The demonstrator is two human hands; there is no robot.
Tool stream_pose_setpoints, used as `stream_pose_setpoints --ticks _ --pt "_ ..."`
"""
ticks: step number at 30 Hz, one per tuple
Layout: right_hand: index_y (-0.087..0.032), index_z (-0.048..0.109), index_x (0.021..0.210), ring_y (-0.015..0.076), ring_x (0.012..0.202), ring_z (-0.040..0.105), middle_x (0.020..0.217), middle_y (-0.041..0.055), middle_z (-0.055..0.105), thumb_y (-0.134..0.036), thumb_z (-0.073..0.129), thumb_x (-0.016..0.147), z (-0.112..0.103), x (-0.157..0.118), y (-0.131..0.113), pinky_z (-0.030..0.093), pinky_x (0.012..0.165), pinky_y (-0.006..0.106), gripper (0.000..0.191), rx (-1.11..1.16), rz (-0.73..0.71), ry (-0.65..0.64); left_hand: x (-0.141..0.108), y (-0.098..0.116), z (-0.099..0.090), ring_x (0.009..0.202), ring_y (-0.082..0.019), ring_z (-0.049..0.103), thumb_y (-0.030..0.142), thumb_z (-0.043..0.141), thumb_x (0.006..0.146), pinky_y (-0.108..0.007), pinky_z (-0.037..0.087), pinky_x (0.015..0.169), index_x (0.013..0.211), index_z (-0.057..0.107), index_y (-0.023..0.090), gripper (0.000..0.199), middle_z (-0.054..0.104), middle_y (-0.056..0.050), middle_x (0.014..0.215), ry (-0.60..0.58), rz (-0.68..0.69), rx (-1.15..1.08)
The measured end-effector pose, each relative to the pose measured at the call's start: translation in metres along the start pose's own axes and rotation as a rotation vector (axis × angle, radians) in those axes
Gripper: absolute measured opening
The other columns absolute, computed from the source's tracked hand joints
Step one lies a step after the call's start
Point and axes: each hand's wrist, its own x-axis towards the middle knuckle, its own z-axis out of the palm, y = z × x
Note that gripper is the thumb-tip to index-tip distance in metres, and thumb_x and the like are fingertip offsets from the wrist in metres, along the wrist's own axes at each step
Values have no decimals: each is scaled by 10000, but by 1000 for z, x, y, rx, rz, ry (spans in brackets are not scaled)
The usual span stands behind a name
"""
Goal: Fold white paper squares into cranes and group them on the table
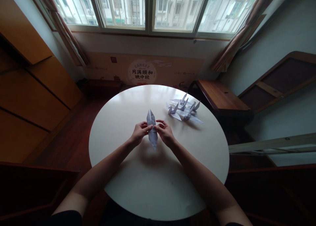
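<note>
A long, pointed piece of folded paper (152, 138), pale grey-blue, is held up over the round white table, with a slit between its two upper points. My left hand (140, 131) pinches its left edge near the middle between thumb and fingers. On the opposite edge, my right hand (166, 132) grips it at the same height, thumb in front. Several folded paper cranes (184, 109) stand in a cluster at the back right of the table, apart from both hands.
The round white table (118, 110) spans the middle of the view. Behind its right side stands a brown wooden desk (222, 96). A printed banner (168, 69) lies under the windows, and orange-brown cabinets (22, 97) are on the left.
</note>
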Motion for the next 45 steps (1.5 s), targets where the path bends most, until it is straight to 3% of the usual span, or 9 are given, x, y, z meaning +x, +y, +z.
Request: stream_pose_setpoints --ticks 5,8,12,14,20,27,34,40,45 --pt "-243 576 1049 88 545 497 579 -99 532 -304 819 608 -4 0 3 420 577 227 508 -88 -75 -57 2 -2 -3 698 -197 688 361 856 605 -326 544 690 1027 593 115 555 715 -80 793 -25 69 38" --pt "-241 590 975 89 525 497 600 -86 551 -347 793 648 -9 2 5 406 535 225 399 -159 -137 -87 1 2 -4 684 -184 685 355 813 676 -304 541 667 1194 490 172 637 714 -35 771 -93 202 82" --pt "-189 665 821 115 602 557 688 -9 642 -361 781 666 -13 5 3 437 572 250 258 -190 -129 -78 1 12 -10 784 -190 677 360 761 726 -289 537 708 954 658 130 340 721 -73 831 -195 304 226" --pt "-190 695 828 128 644 581 725 9 670 -352 777 665 -13 5 0 458 606 262 244 -170 -116 -53 1 17 -14 845 -217 672 362 756 727 -319 540 754 888 714 116 298 726 -100 878 -240 284 283" --pt "-202 735 814 152 733 612 768 21 690 -296 716 660 -11 2 -8 504 718 305 182 -90 -115 -56 0 26 -23 922 -228 649 264 798 687 -328 525 787 1066 720 134 408 685 -136 1082 -400 186 285" --pt "-221 735 837 128 717 579 750 -8 653 -220 748 635 -11 0 -7 482 692 265 202 -115 -156 -131 -3 34 -27 911 -224 642 236 792 681 -318 526 750 1218 656 185 557 618 -150 1223 -511 150 304" --pt "-207 719 826 175 810 621 828 22 687 -329 792 672 -15 1 -3 495 734 305 210 -220 -177 -198 1 31 -27 953 -256 653 341 774 729 -340 524 820 1023 744 132 362 698 -130 1062 -402 187 337" --pt "-195 650 772 145 659 591 700 -3 638 -443 768 696 -7 0 1 488 635 291 285 -273 -203 -90 4 11 -18 816 -231 679 407 771 718 -333 532 779 841 739 112 322 727 -88 839 -189 279 292" --pt "-249 542 1021 111 601 554 641 -75 554 -360 794 685 -5 0 3 474 613 261 435 -147 -175 -84 -1 8 -9 738 -180 675 344 790 715 -304 533 730 1270 498 157 654 691 -23 755 -119 286 198"
